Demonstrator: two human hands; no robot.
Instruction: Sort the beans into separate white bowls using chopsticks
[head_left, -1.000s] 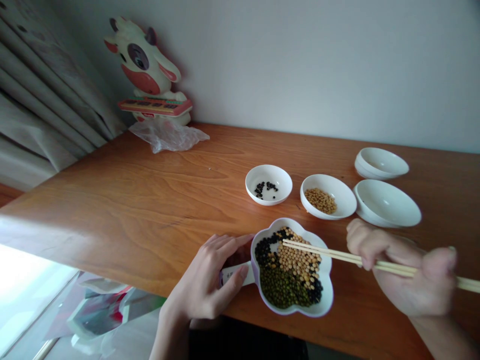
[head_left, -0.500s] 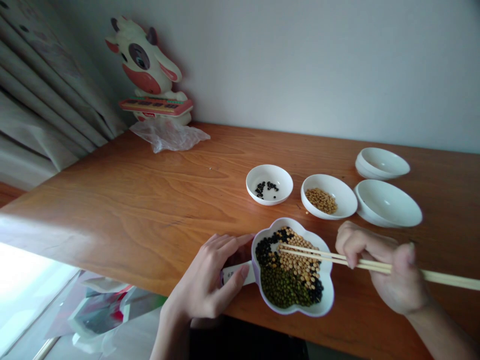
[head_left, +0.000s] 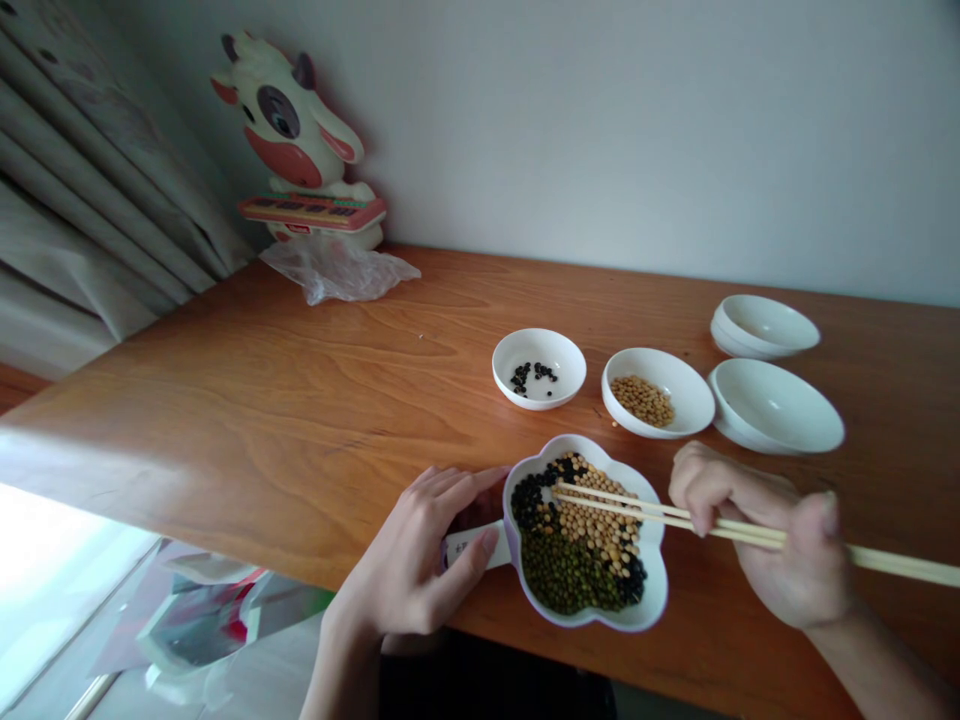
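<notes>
My left hand (head_left: pixel 420 560) is closed around the short handle of a flower-shaped bowl (head_left: pixel 658 600), white inside with a purple rim. In it lie black beans (head_left: pixel 528 497), yellow soybeans (head_left: pixel 600 530) and green mung beans (head_left: pixel 566 570), partly mixed where they meet. My right hand (head_left: pixel 765 530) grips a pair of light wooden chopsticks (head_left: pixel 675 517). Their tips are among the beans at the bowl's upper left, near a small bare white patch; I cannot tell whether a bean is between them.
Beyond the flower bowl stand a white bowl (head_left: pixel 538 340) with some black beans and a white bowl (head_left: pixel 697 400) with soybeans. Two more white bowl spots, a front bowl (head_left: pixel 780 410) and a back bowl (head_left: pixel 765 325), are at right. A cow toy (head_left: pixel 300 150) and plastic bag (head_left: pixel 337 270) sit far left.
The chopstick tips have shifted slightly left and up within the flower bowl. My left hand and the bowls stay where they were.
</notes>
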